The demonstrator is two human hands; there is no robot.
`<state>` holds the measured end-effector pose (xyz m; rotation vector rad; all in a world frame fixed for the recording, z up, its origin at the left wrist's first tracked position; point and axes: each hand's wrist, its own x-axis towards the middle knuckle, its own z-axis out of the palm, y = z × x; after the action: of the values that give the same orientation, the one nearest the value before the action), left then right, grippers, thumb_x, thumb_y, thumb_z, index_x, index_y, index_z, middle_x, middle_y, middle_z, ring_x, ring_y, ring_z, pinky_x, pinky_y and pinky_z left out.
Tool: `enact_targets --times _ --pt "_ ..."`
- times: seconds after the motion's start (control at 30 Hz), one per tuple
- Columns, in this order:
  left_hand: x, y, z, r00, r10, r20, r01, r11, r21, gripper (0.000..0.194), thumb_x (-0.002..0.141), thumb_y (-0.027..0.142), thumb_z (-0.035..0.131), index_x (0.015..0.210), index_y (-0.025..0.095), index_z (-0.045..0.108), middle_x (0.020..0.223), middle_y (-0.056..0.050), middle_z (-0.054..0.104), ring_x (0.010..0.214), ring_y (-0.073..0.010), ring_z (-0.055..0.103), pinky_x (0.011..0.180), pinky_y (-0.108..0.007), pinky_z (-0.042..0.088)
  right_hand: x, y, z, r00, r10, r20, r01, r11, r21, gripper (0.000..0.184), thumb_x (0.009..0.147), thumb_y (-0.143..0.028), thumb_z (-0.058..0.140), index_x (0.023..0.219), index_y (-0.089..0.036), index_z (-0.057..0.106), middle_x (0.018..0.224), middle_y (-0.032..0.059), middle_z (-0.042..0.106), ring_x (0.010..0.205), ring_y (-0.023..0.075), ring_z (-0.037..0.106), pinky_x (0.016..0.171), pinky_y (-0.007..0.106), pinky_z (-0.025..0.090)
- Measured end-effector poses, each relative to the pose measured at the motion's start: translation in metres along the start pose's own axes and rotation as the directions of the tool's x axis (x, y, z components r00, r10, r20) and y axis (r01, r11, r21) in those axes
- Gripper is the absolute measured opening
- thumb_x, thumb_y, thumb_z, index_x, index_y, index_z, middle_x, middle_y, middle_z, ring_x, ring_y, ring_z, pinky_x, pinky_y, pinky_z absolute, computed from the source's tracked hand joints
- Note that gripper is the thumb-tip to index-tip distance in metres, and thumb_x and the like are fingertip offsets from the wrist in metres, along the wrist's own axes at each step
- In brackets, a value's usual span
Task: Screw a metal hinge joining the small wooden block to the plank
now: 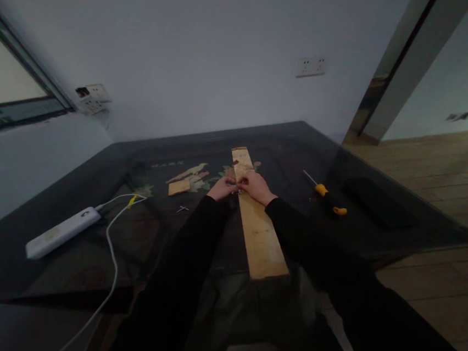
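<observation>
A long wooden board (258, 236) lies on the dark table, its near end at the front edge. At the board's left edge, my left hand (221, 188) has its fingertips pinched together. My right hand (255, 186) rests over the board, its fingers closed and meeting the left fingertips. Between and just below the fingertips is a small shiny metal piece (239, 191), too small to name. A few thin screws or nails (182, 209) lie on the table left of my left hand, near a small wooden block (179, 187).
A screwdriver (326, 195) with a yellow and black handle lies to the right, beside a flat black object (382, 203). On the left are a white power bank (63, 232) and its white cable (113, 258). The table (303, 143) stands against a wall with sockets (311, 66).
</observation>
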<state>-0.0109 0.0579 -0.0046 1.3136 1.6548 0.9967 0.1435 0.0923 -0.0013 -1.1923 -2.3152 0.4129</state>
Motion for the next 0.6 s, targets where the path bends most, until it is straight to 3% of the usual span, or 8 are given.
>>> enact_targets --times 0.23,0.4,0.5,0.6 --pt "0.000 0.001 0.006 1.000 -0.017 -0.023 0.017 1.000 -0.027 0.029 0.065 0.003 0.077 0.077 0.016 0.054 0.053 0.004 0.059 0.050 -0.0097 0.055 0.062 -0.025 0.046 -0.005 -0.011 -0.004 0.998 0.026 -0.061 -0.025 1.000 0.019 0.016 0.089 -0.028 0.054 0.094 -0.019 0.065 0.095 0.0083 0.069 0.088 0.0190 0.061 0.075 0.027 0.041" --pt "0.002 -0.002 0.007 0.999 -0.019 -0.031 0.017 0.999 -0.040 0.032 0.063 0.007 0.080 0.079 0.016 0.054 0.057 0.003 0.059 0.053 -0.0108 0.056 0.065 -0.027 0.046 -0.001 -0.011 -0.009 0.989 0.075 -0.126 -0.042 0.969 0.242 0.007 0.085 -0.023 0.058 0.083 -0.016 0.062 0.088 0.0070 0.070 0.081 0.0161 0.062 0.074 0.026 0.044" --pt "0.001 -0.002 0.006 0.999 -0.030 -0.025 0.029 0.999 -0.026 0.030 0.065 0.008 0.079 0.080 0.016 0.055 0.057 0.003 0.059 0.054 -0.0115 0.056 0.067 -0.027 0.046 0.001 -0.008 -0.016 0.979 0.179 -0.098 -0.101 0.840 0.533 0.001 0.080 -0.014 0.058 0.081 -0.015 0.058 0.079 0.0051 0.069 0.067 0.0113 0.061 0.065 0.022 0.046" --pt "-0.001 0.001 0.006 0.999 -0.037 -0.021 0.036 0.999 -0.024 0.024 0.069 0.005 0.074 0.080 0.016 0.055 0.055 0.003 0.059 0.053 -0.0114 0.055 0.067 -0.027 0.046 -0.002 -0.006 -0.023 0.970 0.235 0.066 -0.203 0.629 0.750 0.007 0.079 -0.010 0.055 0.083 -0.015 0.057 0.069 0.0018 0.066 0.052 0.0080 0.056 0.053 0.020 0.043"
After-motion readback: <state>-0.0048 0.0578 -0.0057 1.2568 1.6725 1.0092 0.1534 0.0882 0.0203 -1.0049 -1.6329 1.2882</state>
